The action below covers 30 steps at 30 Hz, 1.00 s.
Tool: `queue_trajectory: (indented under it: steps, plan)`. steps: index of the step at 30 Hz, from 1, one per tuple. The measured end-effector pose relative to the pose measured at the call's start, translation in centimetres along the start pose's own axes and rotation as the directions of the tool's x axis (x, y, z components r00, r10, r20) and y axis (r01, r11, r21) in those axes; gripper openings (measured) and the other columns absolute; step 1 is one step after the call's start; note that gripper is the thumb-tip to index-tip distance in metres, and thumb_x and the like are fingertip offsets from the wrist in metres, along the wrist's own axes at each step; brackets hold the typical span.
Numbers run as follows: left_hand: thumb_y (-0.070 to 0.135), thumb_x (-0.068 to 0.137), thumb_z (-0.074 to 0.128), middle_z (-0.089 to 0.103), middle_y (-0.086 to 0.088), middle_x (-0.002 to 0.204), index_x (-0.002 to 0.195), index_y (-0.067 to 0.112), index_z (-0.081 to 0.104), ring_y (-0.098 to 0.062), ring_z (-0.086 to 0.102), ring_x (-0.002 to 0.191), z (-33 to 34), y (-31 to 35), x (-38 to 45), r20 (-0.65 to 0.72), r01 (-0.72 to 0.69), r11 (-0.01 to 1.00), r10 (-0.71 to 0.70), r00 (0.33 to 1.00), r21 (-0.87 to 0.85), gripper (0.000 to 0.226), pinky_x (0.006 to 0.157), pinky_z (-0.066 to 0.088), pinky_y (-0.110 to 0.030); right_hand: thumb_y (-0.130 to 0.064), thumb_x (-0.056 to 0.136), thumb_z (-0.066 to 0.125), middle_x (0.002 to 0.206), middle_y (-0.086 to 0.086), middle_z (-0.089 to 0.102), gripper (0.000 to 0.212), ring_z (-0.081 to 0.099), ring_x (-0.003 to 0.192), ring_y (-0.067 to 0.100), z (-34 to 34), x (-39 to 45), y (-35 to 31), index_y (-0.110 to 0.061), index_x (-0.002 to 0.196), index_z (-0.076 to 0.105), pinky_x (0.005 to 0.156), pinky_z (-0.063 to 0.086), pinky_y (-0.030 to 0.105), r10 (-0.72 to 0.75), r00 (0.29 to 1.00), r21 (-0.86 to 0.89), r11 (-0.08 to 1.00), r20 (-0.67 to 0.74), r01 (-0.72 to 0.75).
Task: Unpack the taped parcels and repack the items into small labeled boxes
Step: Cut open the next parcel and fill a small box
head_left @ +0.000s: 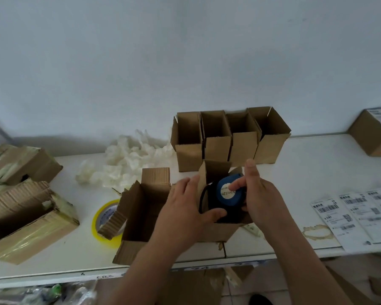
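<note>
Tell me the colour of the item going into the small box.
Blue tape measure with a white round label, head view.

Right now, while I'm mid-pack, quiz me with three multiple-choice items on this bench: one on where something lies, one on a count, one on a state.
1. Where is the yellow tape roll?
A. inside a box of the back row
B. on the table, left of the open box in front
C. on the label sheets

2. How many open small boxes stand in the row by the wall?
A. two
B. four
C. six

3. What is the blue tape measure doing?
A. lying loose on the table
B. held by the right hand at a small box that the left hand steadies
C. sealed in a parcel

Answers: 1 B, the roll lies flat beside that box's flap. 2 B, four open tops side by side. 3 B, fingers curl round it above the box.
</note>
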<state>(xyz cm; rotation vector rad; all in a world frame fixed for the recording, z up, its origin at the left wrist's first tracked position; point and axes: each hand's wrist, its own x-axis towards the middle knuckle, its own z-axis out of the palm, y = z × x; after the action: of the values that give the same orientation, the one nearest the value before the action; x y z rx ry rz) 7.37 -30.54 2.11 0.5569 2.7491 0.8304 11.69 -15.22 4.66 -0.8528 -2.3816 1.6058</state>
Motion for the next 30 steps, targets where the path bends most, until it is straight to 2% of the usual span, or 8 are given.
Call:
queue_trajectory:
  steps: [4, 6, 8, 12, 17, 20, 24, 30]
  plan:
    - [0.055, 0.079, 0.071, 0.042, 0.01, 0.143, 0.15, 0.039, 0.02, -0.008, 0.051, 0.115, -0.8, -0.6, 0.0, 0.134, 0.119, 0.984, -0.102, 0.986, -0.133, 0.089, 0.091, 0.05, -0.024, -0.069, 0.08, 0.003, 0.088, -0.003, 0.061, 0.082, 0.056, 0.078, 0.01, 0.1, 0.5, -0.1, -0.018, 0.094, 0.065, 0.066, 0.037, 0.017, -0.054, 0.993, -0.247, 0.966, 0.107, 0.079]
    - [0.05, 0.081, 0.072, 0.051, 0.009, 0.134, 0.149, 0.04, 0.024, -0.004, 0.052, 0.102, -1.1, -1.1, -0.1, 0.177, 0.142, 0.973, -0.109, 0.978, -0.181, 0.084, 0.075, 0.045, -0.014, -0.059, 0.094, 0.006, 0.099, 0.005, 0.064, 0.069, 0.058, 0.083, 0.011, 0.2, 0.7, -0.4, -0.018, 0.106, 0.061, 0.075, 0.042, 0.021, -0.106, 0.975, -0.397, 0.901, 0.193, 0.177]
    - [0.045, 0.083, 0.072, 0.056, 0.008, 0.128, 0.148, 0.041, 0.025, -0.006, 0.059, 0.099, -1.6, -1.5, 0.0, 0.195, 0.165, 0.957, -0.12, 0.973, -0.238, 0.081, 0.077, 0.051, -0.018, -0.056, 0.099, 0.008, 0.102, 0.011, 0.065, 0.057, 0.062, 0.09, 0.02, 0.6, 1.2, -0.6, -0.022, 0.101, 0.054, 0.085, 0.049, 0.035, -0.134, 0.963, -0.428, 0.875, 0.236, 0.227]
    - [0.025, 0.086, 0.074, 0.068, 0.005, 0.102, 0.138, 0.045, 0.042, -0.016, 0.072, 0.078, -2.3, -2.5, -0.1, 0.258, 0.223, 0.877, -0.118, 0.959, -0.425, 0.064, 0.076, 0.061, -0.037, -0.068, 0.092, 0.009, 0.087, 0.016, 0.067, 0.075, 0.063, 0.086, 0.035, 2.3, 2.4, 0.2, -0.013, 0.086, 0.059, 0.087, 0.05, 0.05, -0.163, 0.926, -0.422, 0.854, 0.34, 0.305]
    - [0.009, 0.089, 0.07, 0.074, -0.002, 0.096, 0.132, 0.042, 0.048, -0.023, 0.072, 0.076, -2.0, -3.6, -0.4, 0.318, 0.249, 0.799, -0.077, 0.945, -0.548, 0.058, 0.073, 0.061, -0.038, -0.068, 0.087, -0.002, 0.076, 0.003, 0.062, 0.078, 0.059, 0.076, 0.014, 3.2, 3.2, 0.4, -0.017, 0.072, 0.055, 0.078, 0.042, 0.026, -0.145, 0.877, -0.398, 0.848, 0.459, 0.349]
    - [0.005, 0.088, 0.069, 0.074, -0.005, 0.099, 0.133, 0.05, 0.042, -0.028, 0.072, 0.079, -2.2, -4.2, -0.9, 0.348, 0.271, 0.756, -0.062, 0.936, -0.596, 0.069, 0.073, 0.06, -0.04, -0.076, 0.084, 0.002, 0.091, 0.001, 0.068, 0.084, 0.062, 0.096, 0.013, 3.3, 3.9, 1.2, -0.017, 0.074, 0.061, 0.087, 0.043, 0.028, -0.221, 0.882, -0.239, 0.909, 0.416, 0.34]
    - [0.0, 0.087, 0.068, 0.074, -0.009, 0.095, 0.147, 0.053, 0.021, -0.028, 0.071, 0.074, -2.9, -5.0, -1.6, 0.364, 0.295, 0.718, -0.063, 0.929, -0.63, 0.094, 0.066, 0.058, -0.037, -0.074, 0.082, 0.003, 0.107, -0.005, 0.067, 0.085, 0.056, 0.104, 0.009, 3.3, 3.8, 1.5, -0.014, 0.081, 0.064, 0.094, 0.038, 0.033, -0.23, 0.884, -0.137, 0.942, 0.406, 0.308]
    - [0.003, 0.085, 0.072, 0.073, -0.008, 0.099, 0.146, 0.061, 0.008, -0.031, 0.071, 0.076, -3.8, -5.9, -2.5, 0.374, 0.272, 0.759, -0.04, 0.926, -0.591, 0.105, 0.07, 0.061, -0.042, -0.081, 0.075, 0.005, 0.099, -0.004, 0.069, 0.086, 0.061, 0.099, 0.013, 3.6, 3.2, 1.1, -0.018, 0.08, 0.064, 0.099, 0.046, 0.045, -0.173, 0.887, -0.147, 0.955, 0.427, 0.257]
